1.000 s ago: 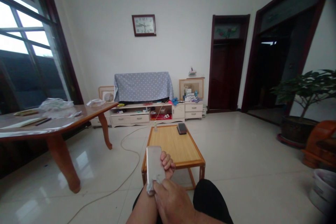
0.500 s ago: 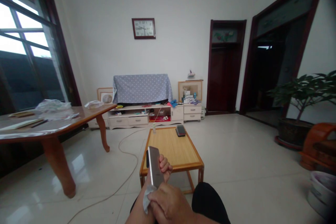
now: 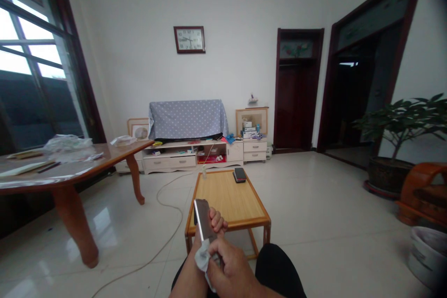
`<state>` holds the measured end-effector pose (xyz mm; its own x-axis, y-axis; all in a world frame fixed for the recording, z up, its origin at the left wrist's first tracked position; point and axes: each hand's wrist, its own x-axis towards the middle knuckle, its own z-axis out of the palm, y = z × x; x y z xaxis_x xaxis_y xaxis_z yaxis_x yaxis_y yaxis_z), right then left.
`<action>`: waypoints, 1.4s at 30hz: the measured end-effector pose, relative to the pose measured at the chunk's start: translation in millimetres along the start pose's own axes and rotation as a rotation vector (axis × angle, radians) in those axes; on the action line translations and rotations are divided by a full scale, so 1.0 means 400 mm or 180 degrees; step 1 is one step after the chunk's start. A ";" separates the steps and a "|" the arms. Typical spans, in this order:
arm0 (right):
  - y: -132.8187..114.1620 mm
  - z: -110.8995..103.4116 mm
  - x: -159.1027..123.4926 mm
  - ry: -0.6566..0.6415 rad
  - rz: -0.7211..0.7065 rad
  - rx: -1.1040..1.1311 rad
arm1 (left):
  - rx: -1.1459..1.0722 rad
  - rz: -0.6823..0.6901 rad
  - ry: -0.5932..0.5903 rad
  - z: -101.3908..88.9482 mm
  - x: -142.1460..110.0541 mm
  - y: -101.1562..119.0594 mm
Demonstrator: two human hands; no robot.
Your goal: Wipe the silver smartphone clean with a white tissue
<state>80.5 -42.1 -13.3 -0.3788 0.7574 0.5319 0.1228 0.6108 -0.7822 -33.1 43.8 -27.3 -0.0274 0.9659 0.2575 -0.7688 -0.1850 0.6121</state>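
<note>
My left hand (image 3: 217,220) is closed around a smartphone (image 3: 203,218), its fingers curled over the right edge. The phone is tilted, with its plain metallic back facing me. Lower down, my right hand (image 3: 230,263) pinches a crumpled white wipe (image 3: 201,257) against the phone's near end. That end is hidden by the wipe and my right fingers. Both hands are in front of the near edge of a low wooden table (image 3: 228,198).
A dark, flat stack (image 3: 239,175) and a small clear bottle (image 3: 204,173) are on the low table's far side. To the left stands a larger table (image 3: 115,151) with plastic bags. A cable (image 3: 164,237) runs across the floor; a white bucket (image 3: 428,253) stands at right.
My right hand and the wipe have moved slightly up along the phone's lower edge, and the wipe is bunched differently. My left hand keeps its hold on the phone.
</note>
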 end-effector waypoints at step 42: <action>0.008 -0.061 0.020 0.0657 0.0220 -0.0120 | 0.1559 0.0272 0.1207 0.026 0.024 0.030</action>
<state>100.5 -28.6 -3.6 -0.1730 0.8266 0.5356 0.1776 0.5611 -0.8085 -36.0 48.9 -9.6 -0.3698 0.9245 0.0924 -0.3742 -0.2393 0.8959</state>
